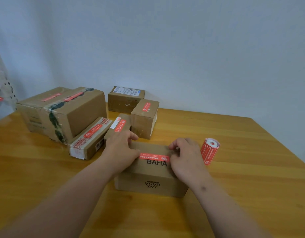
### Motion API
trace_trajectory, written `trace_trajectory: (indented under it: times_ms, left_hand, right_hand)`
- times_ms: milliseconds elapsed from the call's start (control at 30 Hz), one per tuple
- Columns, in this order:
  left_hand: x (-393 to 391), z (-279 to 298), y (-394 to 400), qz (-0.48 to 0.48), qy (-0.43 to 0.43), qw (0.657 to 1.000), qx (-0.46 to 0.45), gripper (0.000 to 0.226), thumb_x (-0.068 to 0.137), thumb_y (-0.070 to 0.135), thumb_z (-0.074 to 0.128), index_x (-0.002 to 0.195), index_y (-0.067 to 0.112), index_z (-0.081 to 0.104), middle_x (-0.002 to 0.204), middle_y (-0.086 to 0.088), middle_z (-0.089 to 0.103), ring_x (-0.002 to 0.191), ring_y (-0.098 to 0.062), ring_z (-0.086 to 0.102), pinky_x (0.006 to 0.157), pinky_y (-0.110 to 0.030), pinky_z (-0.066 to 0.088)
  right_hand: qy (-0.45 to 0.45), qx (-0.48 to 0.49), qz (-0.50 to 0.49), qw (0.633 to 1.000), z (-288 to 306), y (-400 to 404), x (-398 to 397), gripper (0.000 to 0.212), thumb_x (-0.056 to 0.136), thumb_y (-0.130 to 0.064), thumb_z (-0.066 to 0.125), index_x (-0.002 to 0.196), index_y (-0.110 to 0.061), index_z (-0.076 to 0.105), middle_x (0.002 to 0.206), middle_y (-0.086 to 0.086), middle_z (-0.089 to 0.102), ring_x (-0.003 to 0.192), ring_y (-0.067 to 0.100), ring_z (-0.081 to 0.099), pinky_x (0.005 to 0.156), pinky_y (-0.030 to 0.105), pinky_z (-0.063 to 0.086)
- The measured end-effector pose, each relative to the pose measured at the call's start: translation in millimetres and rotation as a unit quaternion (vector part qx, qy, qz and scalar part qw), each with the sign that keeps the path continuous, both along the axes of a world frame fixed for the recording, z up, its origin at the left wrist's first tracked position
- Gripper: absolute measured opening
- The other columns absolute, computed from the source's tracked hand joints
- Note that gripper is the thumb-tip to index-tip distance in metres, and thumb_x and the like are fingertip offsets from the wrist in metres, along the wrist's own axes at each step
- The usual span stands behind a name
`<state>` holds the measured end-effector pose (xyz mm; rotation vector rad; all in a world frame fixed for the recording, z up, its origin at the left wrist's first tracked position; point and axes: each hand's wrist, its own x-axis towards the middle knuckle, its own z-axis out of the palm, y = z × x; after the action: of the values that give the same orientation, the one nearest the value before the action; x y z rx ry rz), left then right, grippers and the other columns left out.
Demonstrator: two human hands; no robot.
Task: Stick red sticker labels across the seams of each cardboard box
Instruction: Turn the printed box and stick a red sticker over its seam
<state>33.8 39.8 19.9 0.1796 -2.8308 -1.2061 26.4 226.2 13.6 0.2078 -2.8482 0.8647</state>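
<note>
A small brown cardboard box (151, 176) printed "BAHA" stands in front of me on the wooden table (242, 177). A red sticker label (154, 157) lies across its top. My left hand (121, 148) rests on the box's left top edge, its thumb on the label's left end. My right hand (186, 155) pinches the label's right end with curled fingers. A roll of red sticker labels (209, 152) stands just right of my right hand.
Several other cardboard boxes crowd the back left: a large taped box (62, 112), a long flat box (90, 140), a narrow box (118, 127), an upright box (144, 117) and a box with a white shipping label (125, 100). A plastic bag (0, 93) hangs at far left.
</note>
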Motion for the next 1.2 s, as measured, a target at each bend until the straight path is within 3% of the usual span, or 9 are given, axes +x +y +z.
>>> trace_trajectory:
  times_ms: [100, 200, 433, 600, 733, 867, 967, 1100, 1200]
  left_hand:
    - [-0.2, -5.6, 0.9, -0.003, 0.013, 1.0, -0.003, 0.043, 0.085, 0.038, 0.07, 0.123, 0.03, 0.052, 0.112, 0.009, 0.048, 0.111, -0.016, 0.047, 0.1, -0.043, 0.046]
    - [1.3, -7.1, 5.5, -0.002, 0.002, 0.998, -0.067, 0.067, 0.07, 0.062, 0.073, 0.126, 0.034, 0.048, 0.122, 0.007, 0.043, 0.121, -0.018, 0.037, 0.106, -0.044, 0.04]
    - [0.4, -4.1, -9.0, -0.032, -0.065, 0.985, 0.157, 0.055, 0.081, 0.01, 0.074, 0.123, 0.034, 0.048, 0.116, 0.005, 0.044, 0.111, -0.021, 0.047, 0.098, -0.044, 0.049]
    - [-1.8, -10.3, 1.8, -0.002, 0.007, 1.0, 0.011, 0.046, 0.084, 0.031, 0.073, 0.124, 0.032, 0.05, 0.113, 0.009, 0.044, 0.117, -0.019, 0.043, 0.106, -0.046, 0.04]
    - [-3.3, -12.2, -1.8, 0.013, -0.016, 0.995, 0.098, 0.038, 0.088, 0.019, 0.066, 0.117, 0.036, 0.049, 0.108, 0.009, 0.047, 0.114, -0.022, 0.046, 0.102, -0.046, 0.044]
    - [1.1, -13.9, 3.6, 0.017, 0.023, 1.0, -0.005, 0.046, 0.084, 0.039, 0.071, 0.123, 0.035, 0.048, 0.12, 0.009, 0.044, 0.12, -0.016, 0.039, 0.107, -0.044, 0.038]
    - [2.8, -10.4, -3.9, -0.011, -0.012, 0.998, 0.058, 0.049, 0.084, 0.032, 0.072, 0.127, 0.036, 0.047, 0.123, 0.006, 0.045, 0.119, -0.017, 0.041, 0.106, -0.045, 0.04]
    - [8.3, -10.6, -2.4, -0.026, -0.016, 0.999, 0.023, 0.061, 0.08, 0.041, 0.075, 0.132, 0.039, 0.043, 0.129, 0.008, 0.039, 0.128, -0.019, 0.032, 0.112, -0.049, 0.032]
    - [7.4, -10.7, -6.6, -0.026, -0.042, 0.995, 0.086, 0.063, 0.08, 0.025, 0.077, 0.131, 0.04, 0.044, 0.13, 0.007, 0.04, 0.125, -0.02, 0.038, 0.108, -0.049, 0.039]
  right_hand:
    - [-0.041, -0.039, 0.0, 0.998, 1.5, -2.3, -0.8, 0.02, 0.092, -0.027, 0.053, 0.112, -0.026, 0.055, 0.12, -0.007, 0.043, 0.122, 0.018, 0.035, 0.101, 0.032, 0.034]
    - [-0.074, 0.013, 0.012, 0.997, 0.1, -6.4, -1.8, 0.057, 0.083, -0.053, 0.063, 0.132, -0.027, 0.047, 0.131, -0.007, 0.041, 0.125, 0.019, 0.035, 0.104, 0.035, 0.036]
    - [-0.165, -0.176, 0.034, 0.97, 7.3, 8.4, -2.7, 0.046, 0.086, -0.011, 0.062, 0.125, -0.033, 0.052, 0.12, -0.005, 0.055, 0.099, 0.007, 0.056, 0.087, 0.028, 0.051]
    - [-0.128, -0.105, -0.011, 0.986, 1.8, -1.3, -5.0, 0.032, 0.091, -0.029, 0.062, 0.122, -0.025, 0.055, 0.117, -0.007, 0.052, 0.114, 0.015, 0.052, 0.101, 0.036, 0.045]
    - [-0.141, -0.158, -0.017, 0.977, 4.5, -0.4, -3.5, 0.031, 0.091, -0.008, 0.049, 0.113, -0.026, 0.059, 0.12, -0.003, 0.056, 0.107, 0.015, 0.055, 0.094, 0.034, 0.05]
    - [-0.127, -0.083, 0.011, 0.988, 3.5, -0.9, -1.4, 0.039, 0.087, -0.033, 0.066, 0.123, -0.027, 0.053, 0.122, -0.004, 0.052, 0.115, 0.017, 0.049, 0.101, 0.039, 0.044]
    - [-0.154, -0.136, 0.035, 0.978, 7.1, 4.2, -0.8, 0.04, 0.09, -0.021, 0.064, 0.127, -0.026, 0.052, 0.129, -0.004, 0.052, 0.118, 0.015, 0.051, 0.098, 0.031, 0.046]
    - [-0.148, -0.098, 0.049, 0.983, 5.0, 3.3, -1.1, 0.052, 0.08, -0.037, 0.072, 0.127, -0.032, 0.05, 0.124, -0.007, 0.051, 0.115, 0.017, 0.051, 0.1, 0.04, 0.046]
    - [-0.176, -0.145, 0.051, 0.972, 5.7, 9.7, -3.3, 0.047, 0.082, -0.013, 0.066, 0.124, -0.032, 0.052, 0.125, -0.005, 0.053, 0.107, 0.012, 0.055, 0.094, 0.035, 0.05]
